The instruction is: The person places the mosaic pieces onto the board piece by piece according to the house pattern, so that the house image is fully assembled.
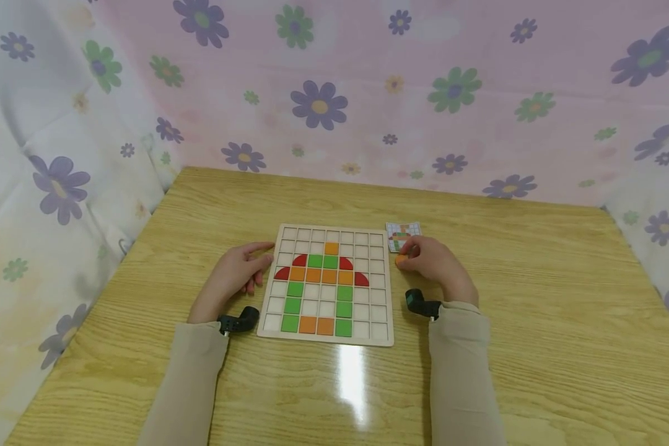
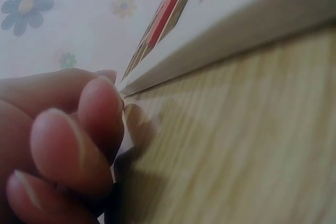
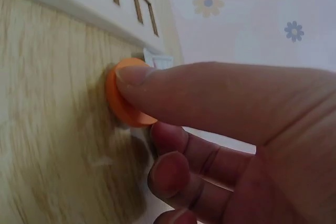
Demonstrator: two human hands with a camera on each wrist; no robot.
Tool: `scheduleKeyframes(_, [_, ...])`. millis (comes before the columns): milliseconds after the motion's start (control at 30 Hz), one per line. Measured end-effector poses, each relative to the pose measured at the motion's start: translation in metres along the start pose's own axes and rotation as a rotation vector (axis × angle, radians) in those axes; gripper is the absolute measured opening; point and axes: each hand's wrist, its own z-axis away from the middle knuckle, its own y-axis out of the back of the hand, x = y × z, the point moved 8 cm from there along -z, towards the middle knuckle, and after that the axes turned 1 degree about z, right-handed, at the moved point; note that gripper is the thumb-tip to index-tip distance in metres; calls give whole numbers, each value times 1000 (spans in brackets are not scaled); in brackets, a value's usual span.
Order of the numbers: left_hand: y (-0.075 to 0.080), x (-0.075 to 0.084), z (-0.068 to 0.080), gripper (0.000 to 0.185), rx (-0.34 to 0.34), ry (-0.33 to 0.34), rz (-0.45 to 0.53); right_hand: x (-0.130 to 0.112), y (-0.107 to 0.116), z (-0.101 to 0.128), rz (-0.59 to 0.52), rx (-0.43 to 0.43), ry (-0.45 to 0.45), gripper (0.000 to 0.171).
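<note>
Nearby, right hand (image 1: 437, 266) pinching a smooth round orange piece (image 3: 126, 95); left hand (image 1: 236, 272) relaxed beside the gridded wooden board (image 1: 326, 286).

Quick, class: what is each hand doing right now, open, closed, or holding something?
Left hand: open, fingers resting against the left edge of the puzzle board.
Right hand: closed in a pinch on an orange piece, right of the board.

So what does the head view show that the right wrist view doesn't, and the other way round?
Only the head view shows the coloured tile picture on the pale wooden grid board, the left hand resting at its edge, and the small pattern card. Only the right wrist view shows the thumb lying across the round orange piece on the wood-grain table. Both show the right hand on that piece beside the board.
</note>
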Motion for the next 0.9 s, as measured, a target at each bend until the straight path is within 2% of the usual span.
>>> scheduleKeyframes(200, [-1,-1,0,42,3,14,17,-4,-1,-2,33,-5,-5,16])
scheduleKeyframes(367, [-1,-2,1,42,9,28,29,-7,-4,-5,81,-13,26,20])
scheduleKeyframes(667, [-2,-1,1,44,-4,38,38,-11,-6,-6,41,-30,11,26])
scheduleKeyframes(900, [-2,-1,0,45,-17,32,45,-25,-8,-10,17,18,51,27])
